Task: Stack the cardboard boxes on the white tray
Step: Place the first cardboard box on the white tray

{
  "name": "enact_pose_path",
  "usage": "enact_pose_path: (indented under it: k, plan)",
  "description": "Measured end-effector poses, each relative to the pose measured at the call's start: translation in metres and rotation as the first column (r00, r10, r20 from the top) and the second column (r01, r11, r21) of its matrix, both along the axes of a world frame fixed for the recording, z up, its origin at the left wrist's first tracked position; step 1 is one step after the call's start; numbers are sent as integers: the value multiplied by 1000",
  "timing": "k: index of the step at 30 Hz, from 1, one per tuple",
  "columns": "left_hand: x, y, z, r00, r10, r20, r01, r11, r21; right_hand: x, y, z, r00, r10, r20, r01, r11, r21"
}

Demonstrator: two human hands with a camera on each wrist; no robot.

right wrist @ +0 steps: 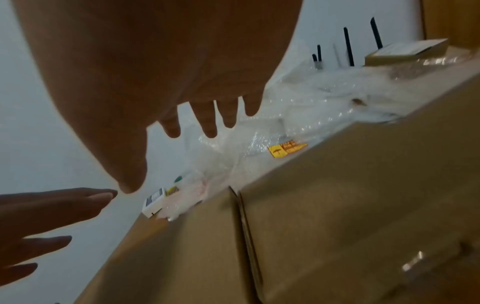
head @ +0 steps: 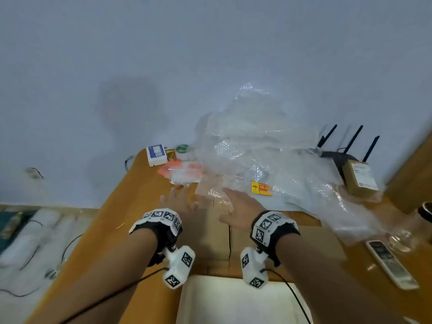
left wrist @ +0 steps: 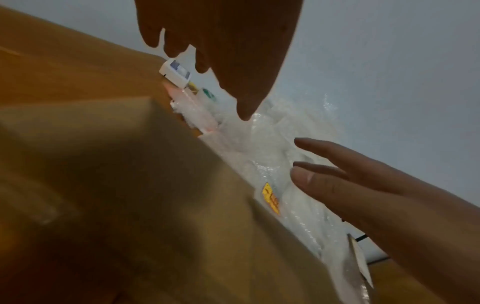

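A large brown cardboard box [head: 210,239] with a centre seam lies on the wooden table, just beyond the white tray [head: 233,300] at the near edge. My left hand [head: 180,199] and right hand [head: 240,206] reach out above the box's far part with fingers spread and straight, holding nothing. The left wrist view shows the left hand [left wrist: 221,51] above the box [left wrist: 130,185], and the right hand [left wrist: 363,185] beside it. In the right wrist view the right hand [right wrist: 168,72] hovers over the box [right wrist: 337,205]. A small cardboard box [head: 360,178] sits at the far right.
Crumpled bubble wrap [head: 257,148] with a yellow sticker covers the table behind the large box. A black router [head: 339,155] stands behind the small box. A remote [head: 390,263] and a glass [head: 402,237] lie at the right. A white device [head: 156,155] and an orange packet [head: 180,170] sit far left.
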State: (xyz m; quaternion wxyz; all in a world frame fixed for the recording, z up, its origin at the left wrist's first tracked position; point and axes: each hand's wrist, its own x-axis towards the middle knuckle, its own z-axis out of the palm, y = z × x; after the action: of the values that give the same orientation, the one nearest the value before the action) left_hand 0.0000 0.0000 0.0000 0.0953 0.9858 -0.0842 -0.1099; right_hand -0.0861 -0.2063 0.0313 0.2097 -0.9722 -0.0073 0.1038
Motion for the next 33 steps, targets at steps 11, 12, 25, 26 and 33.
enact_pose_path:
  k: [11, 12, 25, 26, 33]
  plan:
    - [-29, 25, -60, 988, 157, 0, -157, 986, -63, -22, 30, -88, 994, -28, 109, 49, 979, -195]
    - [-31, 25, -60, 989, 144, 33, -142, 988, -56, -23, 33, -90, 990, -42, 133, 67, 980, -189]
    - [-94, 68, 22, 909, 78, 410, -32, 993, -117, -105, 81, -23, 845, -181, 504, 30, 956, 293]
    - [-110, 67, 24, 911, 73, 405, -31, 993, -110, -121, 83, -19, 845, -186, 501, 34, 954, 298]
    - [-213, 53, 33, 903, 45, 428, -2, 995, -100, -220, 76, -15, 834, -237, 499, 68, 940, 334]
